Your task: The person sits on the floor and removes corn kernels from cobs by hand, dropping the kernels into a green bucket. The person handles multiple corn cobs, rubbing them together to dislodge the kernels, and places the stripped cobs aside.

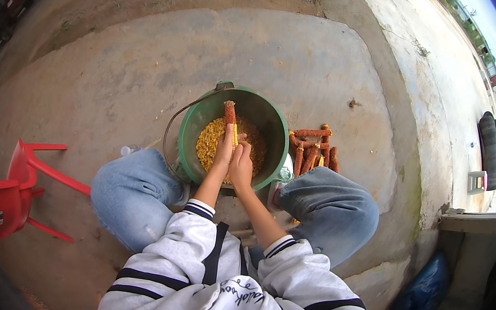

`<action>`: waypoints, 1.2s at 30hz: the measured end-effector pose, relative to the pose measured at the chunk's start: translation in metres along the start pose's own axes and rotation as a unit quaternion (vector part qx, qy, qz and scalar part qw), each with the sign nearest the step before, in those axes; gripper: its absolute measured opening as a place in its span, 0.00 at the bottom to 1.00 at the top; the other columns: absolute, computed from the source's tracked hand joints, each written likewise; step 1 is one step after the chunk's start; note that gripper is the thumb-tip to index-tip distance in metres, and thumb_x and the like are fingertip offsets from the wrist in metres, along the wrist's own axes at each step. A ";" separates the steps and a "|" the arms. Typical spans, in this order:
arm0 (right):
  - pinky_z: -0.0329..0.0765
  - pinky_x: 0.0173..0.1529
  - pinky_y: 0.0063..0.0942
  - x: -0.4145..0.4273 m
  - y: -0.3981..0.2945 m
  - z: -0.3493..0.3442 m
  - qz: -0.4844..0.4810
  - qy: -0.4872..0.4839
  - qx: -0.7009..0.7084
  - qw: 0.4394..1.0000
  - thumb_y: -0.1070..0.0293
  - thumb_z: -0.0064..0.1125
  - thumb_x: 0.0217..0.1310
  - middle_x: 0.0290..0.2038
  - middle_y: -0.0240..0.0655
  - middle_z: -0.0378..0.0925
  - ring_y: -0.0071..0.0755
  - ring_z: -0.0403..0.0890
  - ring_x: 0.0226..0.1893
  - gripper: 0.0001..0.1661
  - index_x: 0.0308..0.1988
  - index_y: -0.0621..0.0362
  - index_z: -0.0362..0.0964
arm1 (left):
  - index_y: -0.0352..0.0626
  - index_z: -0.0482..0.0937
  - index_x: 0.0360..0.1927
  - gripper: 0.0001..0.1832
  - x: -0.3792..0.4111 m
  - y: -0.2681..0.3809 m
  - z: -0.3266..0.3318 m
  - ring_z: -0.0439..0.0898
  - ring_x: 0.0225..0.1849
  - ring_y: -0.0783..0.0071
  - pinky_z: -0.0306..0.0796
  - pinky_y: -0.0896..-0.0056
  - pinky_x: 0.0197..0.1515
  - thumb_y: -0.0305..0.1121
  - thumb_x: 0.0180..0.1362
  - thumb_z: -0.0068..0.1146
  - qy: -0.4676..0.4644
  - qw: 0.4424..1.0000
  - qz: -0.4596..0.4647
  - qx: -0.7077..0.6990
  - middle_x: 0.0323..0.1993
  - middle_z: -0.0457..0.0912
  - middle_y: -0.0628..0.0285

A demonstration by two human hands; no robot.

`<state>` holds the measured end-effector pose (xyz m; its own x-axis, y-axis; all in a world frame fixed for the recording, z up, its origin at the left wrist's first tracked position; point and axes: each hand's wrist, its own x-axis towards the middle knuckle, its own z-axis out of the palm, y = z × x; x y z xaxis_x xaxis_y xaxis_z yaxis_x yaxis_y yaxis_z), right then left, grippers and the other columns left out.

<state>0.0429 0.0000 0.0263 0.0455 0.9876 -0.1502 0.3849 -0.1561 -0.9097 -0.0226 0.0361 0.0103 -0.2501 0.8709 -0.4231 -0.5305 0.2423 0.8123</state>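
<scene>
A partly shelled corn cob (230, 112) tilts over the green bucket (279, 152). Its upper end is bare and reddish, while yellow kernels still cover the part near my fingers. My left hand (224, 151) wraps around the cob from the left. From the right, my right hand (242, 162) presses against its kernelled side, fingers curled; the cob's lower end is hidden by both hands. Below them, loose yellow corn kernels (208, 143) lie in the bucket, which stands between my bent knees. The bucket's wire handle (169, 122) hangs down on the left.
Several mostly stripped cobs (311, 149) are piled right of the bucket. A red plastic chair (15, 200) lies to the left, near a clear bottle (130, 150). A blue plastic bag (421, 297) sits at lower right. Tires (490, 152) stand farther off on the concrete floor (259, 59).
</scene>
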 end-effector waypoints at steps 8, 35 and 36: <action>0.71 0.40 0.44 -0.003 -0.002 0.000 -0.015 0.023 0.080 0.996 0.59 0.28 0.67 0.39 0.55 0.74 0.57 0.76 0.38 0.20 0.50 0.59 0.58 | 0.39 0.70 0.35 0.19 -0.009 0.002 0.003 0.73 0.28 0.75 0.67 0.73 0.33 0.44 0.64 0.34 0.011 0.989 0.081 0.127 0.26 0.74 0.63; 0.68 0.39 0.48 0.008 -0.002 -0.001 0.055 -0.006 0.085 0.995 0.55 0.28 0.67 0.34 0.59 0.73 0.64 0.74 0.36 0.20 0.46 0.59 0.55 | 0.37 0.72 0.31 0.25 -0.001 -0.022 -0.022 0.70 0.26 0.76 0.65 0.72 0.30 0.49 0.65 0.31 0.025 0.968 0.108 0.225 0.24 0.73 0.65; 0.68 0.39 0.47 0.009 -0.001 0.000 0.043 -0.003 0.083 0.996 0.54 0.27 0.67 0.34 0.58 0.73 0.63 0.74 0.36 0.21 0.46 0.59 0.55 | 0.35 0.72 0.39 0.26 0.001 -0.017 -0.025 0.72 0.34 0.74 0.67 0.73 0.37 0.50 0.65 0.30 -0.001 0.961 0.072 0.267 0.32 0.75 0.61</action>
<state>0.0432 0.0092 0.0264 0.0662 0.9707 -0.2311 0.2221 -0.2401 -0.9450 -0.0345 0.0222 -0.0141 -0.2870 0.9128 -0.2906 0.0002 0.3035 0.9528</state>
